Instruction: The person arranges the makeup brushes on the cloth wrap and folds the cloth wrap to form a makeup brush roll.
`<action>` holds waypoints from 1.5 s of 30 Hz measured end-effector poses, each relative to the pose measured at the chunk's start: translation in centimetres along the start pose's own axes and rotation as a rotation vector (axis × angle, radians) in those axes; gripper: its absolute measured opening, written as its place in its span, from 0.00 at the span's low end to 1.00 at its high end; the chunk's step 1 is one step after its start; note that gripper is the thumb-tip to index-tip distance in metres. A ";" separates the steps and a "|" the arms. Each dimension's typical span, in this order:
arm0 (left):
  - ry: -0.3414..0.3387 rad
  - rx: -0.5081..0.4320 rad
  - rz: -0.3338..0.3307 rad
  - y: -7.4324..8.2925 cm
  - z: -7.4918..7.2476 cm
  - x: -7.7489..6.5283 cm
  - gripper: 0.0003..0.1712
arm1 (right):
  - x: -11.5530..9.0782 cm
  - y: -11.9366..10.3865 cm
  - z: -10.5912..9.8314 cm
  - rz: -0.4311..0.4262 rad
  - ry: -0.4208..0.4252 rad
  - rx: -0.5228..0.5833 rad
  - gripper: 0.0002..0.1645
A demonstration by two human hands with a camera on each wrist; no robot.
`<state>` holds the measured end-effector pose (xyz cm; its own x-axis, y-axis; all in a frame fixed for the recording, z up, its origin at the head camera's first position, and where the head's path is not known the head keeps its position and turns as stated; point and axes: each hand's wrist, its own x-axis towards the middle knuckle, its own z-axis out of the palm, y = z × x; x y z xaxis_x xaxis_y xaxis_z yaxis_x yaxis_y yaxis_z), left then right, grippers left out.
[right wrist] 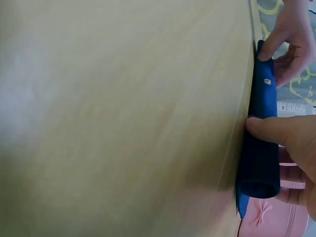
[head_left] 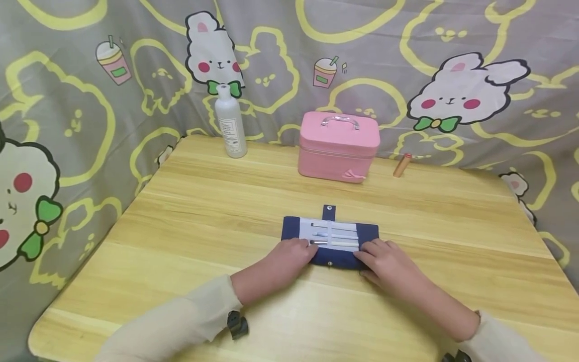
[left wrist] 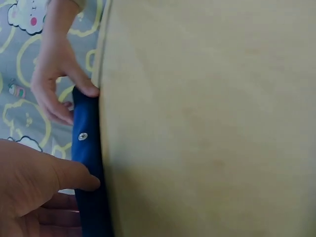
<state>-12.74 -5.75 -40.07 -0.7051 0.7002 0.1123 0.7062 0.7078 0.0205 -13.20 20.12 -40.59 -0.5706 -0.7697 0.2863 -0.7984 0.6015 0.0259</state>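
A navy brush roll point(head_left: 368, 231) lies partly unrolled on the table, its near edge curled into a tube. Several white-handled makeup brushes point(head_left: 344, 244) sit under a strap on its pale lining. My left hand point(head_left: 291, 256) grips the left part of the rolled edge, thumb point(left wrist: 84, 177) on the near side and fingers over the top. The right hand point(head_left: 391, 264) holds the right part likewise, its thumb point(right wrist: 266, 129) pressed on the fabric. A metal snap point(head_left: 329, 263) shows between the hands. The closing tab point(head_left: 329, 212) points away at the far edge.
Beyond the roll stands a pink case point(head_left: 336, 156) with a clear handle. A whitish bottle point(head_left: 231, 125) is at the back left, and a small orange-brown tube point(head_left: 401, 166) stands right of the case. Patterned curtain point(head_left: 271, 60) hangs behind the wooden table point(head_left: 181, 221).
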 end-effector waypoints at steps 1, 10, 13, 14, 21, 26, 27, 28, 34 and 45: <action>-0.009 -0.029 -0.004 -0.2 -0.1 0.1 0.11 | 0.1 0.1 0.0 0.011 -0.026 0.006 0.22; -0.030 -0.302 -0.074 -2.0 -0.4 1.0 0.15 | 0.8 2.1 0.0 0.134 -0.110 0.260 0.16; -0.018 -0.289 -0.080 -2.1 -0.2 1.0 0.14 | 0.8 2.4 0.2 0.162 -0.116 0.291 0.14; -0.010 -0.267 -0.082 -2.1 -0.2 1.0 0.14 | 0.8 2.5 0.3 0.163 -0.108 0.296 0.14; 0.107 -0.065 -0.093 -2.0 0.2 1.1 0.13 | 1.2 3.3 0.7 0.195 -0.036 0.323 0.14; 0.186 -0.012 -0.113 -2.1 0.3 1.3 0.08 | 1.5 3.9 0.9 0.265 -0.038 0.419 0.10; 0.189 0.014 -0.109 -2.1 0.3 1.3 0.08 | 1.6 4.0 0.9 0.275 -0.042 0.432 0.09; 0.192 0.037 -0.105 -2.1 0.3 1.4 0.07 | 1.7 4.1 0.9 0.278 -0.046 0.438 0.08; 0.193 0.167 -0.078 -1.9 0.2 1.4 0.13 | 2.2 4.5 0.6 0.320 -0.058 0.452 0.07; 0.081 0.283 -0.114 -1.7 -0.1 3.1 0.13 | 3.2 5.4 1.3 0.338 0.004 0.413 0.07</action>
<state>-16.11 -4.81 -39.67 -0.7633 0.6128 0.2047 0.5683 0.7875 -0.2385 -19.57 20.67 -40.79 -0.8088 -0.5466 0.2168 -0.5800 0.6808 -0.4473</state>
